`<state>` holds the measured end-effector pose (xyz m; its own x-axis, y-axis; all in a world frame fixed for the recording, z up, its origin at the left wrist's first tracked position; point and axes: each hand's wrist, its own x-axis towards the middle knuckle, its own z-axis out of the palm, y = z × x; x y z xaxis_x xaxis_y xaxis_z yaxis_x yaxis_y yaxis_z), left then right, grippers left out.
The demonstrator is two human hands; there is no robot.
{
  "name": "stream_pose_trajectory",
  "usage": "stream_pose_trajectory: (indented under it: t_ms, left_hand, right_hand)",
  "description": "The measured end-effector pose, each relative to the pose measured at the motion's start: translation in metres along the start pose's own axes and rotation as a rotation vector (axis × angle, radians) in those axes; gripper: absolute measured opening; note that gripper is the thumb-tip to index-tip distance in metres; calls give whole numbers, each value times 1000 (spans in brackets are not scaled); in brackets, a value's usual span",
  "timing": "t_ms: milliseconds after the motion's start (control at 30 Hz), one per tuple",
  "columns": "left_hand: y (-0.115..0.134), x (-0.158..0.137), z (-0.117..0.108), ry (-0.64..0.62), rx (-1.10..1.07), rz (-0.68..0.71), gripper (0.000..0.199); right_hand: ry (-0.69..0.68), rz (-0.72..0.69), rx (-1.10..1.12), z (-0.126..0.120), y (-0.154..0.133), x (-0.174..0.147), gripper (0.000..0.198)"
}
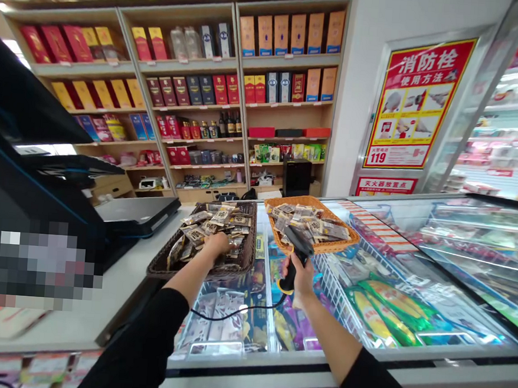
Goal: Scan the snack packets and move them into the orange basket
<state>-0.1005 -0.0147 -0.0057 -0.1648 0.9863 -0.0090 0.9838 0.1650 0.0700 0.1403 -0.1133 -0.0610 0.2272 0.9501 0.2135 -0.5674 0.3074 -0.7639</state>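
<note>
My right hand [301, 277] is wrapped round the handle of a black and yellow barcode scanner [298, 244], its head pointing up and left. A black cable hangs from the handle. Just behind the scanner is an orange-tan wicker basket [342, 242] of small wrapped packets [323, 227]. My left hand [219, 244] reaches into a dark brown wicker basket [251, 235], its fingers curled down among similar packets [198, 232]. The fingertips are hidden, and I cannot make out what they hold.
Both baskets rest on a glass-topped freezer [256, 362] with packaged food inside. At left stand a counter [120, 273], a weighing scale [137, 212] and a dark checkout machine [28, 190]. Shelves of boxed goods [213, 90] line the back wall, beside a red notice [418, 104].
</note>
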Motion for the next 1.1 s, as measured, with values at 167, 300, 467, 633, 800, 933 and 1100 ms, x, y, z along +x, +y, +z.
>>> stream_pose_trajectory:
  t_ms: [167, 300, 467, 633, 800, 933, 1100]
  left_hand:
    - [-12, 14, 9, -13, -455, 53, 30]
    - [-20, 4, 13, -48, -875, 225, 33]
    - [-9, -10, -6, 87, -1325, 279, 39]
    - [22, 0, -19, 183, -1456, 168, 35]
    - [51, 5, -5, 93, -1554, 187, 33]
    - [53, 1, 5, 2, -1650, 222, 40]
    - [48, -2, 6, 21, -1647, 240, 50]
  right_hand:
    - [-15, 11, -13, 1, 2, 0, 35]
    - [-56, 8, -7, 3, 0, -2, 33]
    - [-112, -30, -89, 3, -1, -5, 33]
    - [-238, -116, -328, -6, -7, 0, 39]
    - [-284, -134, -610, -14, -22, 6, 29]
    - [-286, -104, -658, -10, -21, 3, 21]
    - [-176, -94, -539, -4, -9, 0, 18]
